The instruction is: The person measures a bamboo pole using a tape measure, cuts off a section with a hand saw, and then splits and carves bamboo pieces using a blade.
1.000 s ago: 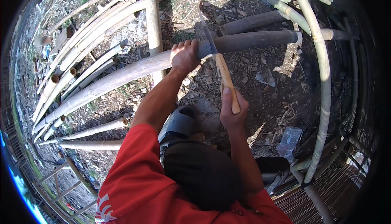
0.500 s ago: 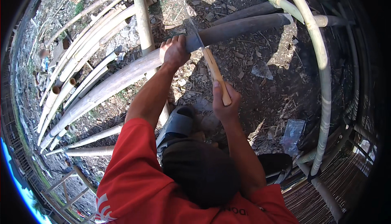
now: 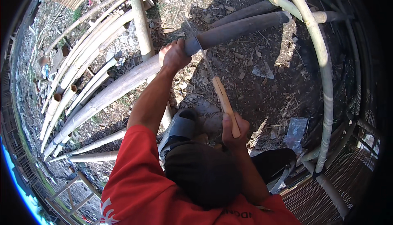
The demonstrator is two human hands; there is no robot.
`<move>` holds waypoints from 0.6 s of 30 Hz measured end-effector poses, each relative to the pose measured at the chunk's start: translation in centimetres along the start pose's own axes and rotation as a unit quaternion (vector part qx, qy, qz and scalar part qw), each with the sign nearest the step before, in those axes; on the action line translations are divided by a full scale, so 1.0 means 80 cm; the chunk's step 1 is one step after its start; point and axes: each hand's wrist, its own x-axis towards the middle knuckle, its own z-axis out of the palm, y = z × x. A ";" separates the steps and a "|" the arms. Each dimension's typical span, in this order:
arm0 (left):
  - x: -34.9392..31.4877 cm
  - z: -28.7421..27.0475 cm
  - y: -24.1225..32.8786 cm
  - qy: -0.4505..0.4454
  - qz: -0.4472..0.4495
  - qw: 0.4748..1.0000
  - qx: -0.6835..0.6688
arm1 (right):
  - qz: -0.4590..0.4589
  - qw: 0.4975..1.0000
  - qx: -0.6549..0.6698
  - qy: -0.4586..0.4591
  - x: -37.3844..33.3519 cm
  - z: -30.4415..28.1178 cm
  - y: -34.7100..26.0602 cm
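Observation:
A long, thick bamboo pole (image 3: 116, 79) slants across the view from lower left to upper right. My left hand (image 3: 175, 55) is wrapped over the top of it, just left of the saw blade. In my right hand (image 3: 236, 131) is the light wooden handle of a handsaw (image 3: 224, 102). The saw's thin blade lies across the pole, touching it close to my left hand, and its far tip points up past the pole. How deep the blade sits in the bamboo I cannot tell.
An upright-looking bamboo post (image 3: 141, 24) passes beneath the pole. Several cut bamboo lengths (image 3: 84, 47) lie at the left. A curved pale pole (image 3: 321, 57) runs down the right side. Wood chips and a clear plastic sheet (image 3: 295, 131) litter the ground near my feet.
My right hand has pulled the saw back toward me, down and right, so more blade shows on the near side of the pole. My left hand stays on the pole.

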 end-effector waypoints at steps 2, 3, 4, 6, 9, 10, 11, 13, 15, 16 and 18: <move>-0.003 -0.005 0.007 -0.024 -0.002 1.000 0.001 | -0.019 0.999 -0.027 0.010 -0.079 -0.052 -0.002; -0.007 0.002 0.010 -0.006 -0.004 1.000 0.008 | -0.014 0.999 -0.029 0.014 -0.088 -0.056 -0.014; -0.011 0.007 0.009 0.012 -0.008 1.000 0.017 | -0.010 0.999 -0.030 0.014 -0.080 -0.046 -0.010; -0.005 0.007 -0.008 0.023 -0.006 1.000 0.018 | -0.045 0.998 -0.035 0.011 -0.027 -0.009 0.005; 0.004 0.014 0.025 0.007 0.003 0.999 0.040 | 0.014 1.000 0.008 0.016 0.059 0.026 0.002; 0.011 0.008 0.023 0.002 0.000 0.999 0.036 | 0.016 1.000 0.019 0.010 0.072 0.029 0.008; 0.014 0.004 0.021 -0.004 -0.002 1.000 0.031 | 0.019 0.999 0.029 0.005 0.076 0.029 0.011; 0.017 -0.008 -0.006 -0.035 -0.024 0.998 0.037 | 0.001 1.000 0.007 0.009 0.000 0.010 0.005; 0.016 -0.014 -0.012 -0.057 -0.050 0.995 0.065 | -0.013 1.000 -0.017 0.004 -0.047 -0.023 0.007; 0.017 -0.021 0.016 -0.079 -0.045 0.994 0.062 | -0.029 0.999 -0.027 0.018 -0.058 -0.043 -0.004; 0.009 -0.013 -0.007 -0.024 -0.034 0.996 0.082 | -0.024 1.000 -0.006 0.009 -0.046 -0.026 -0.019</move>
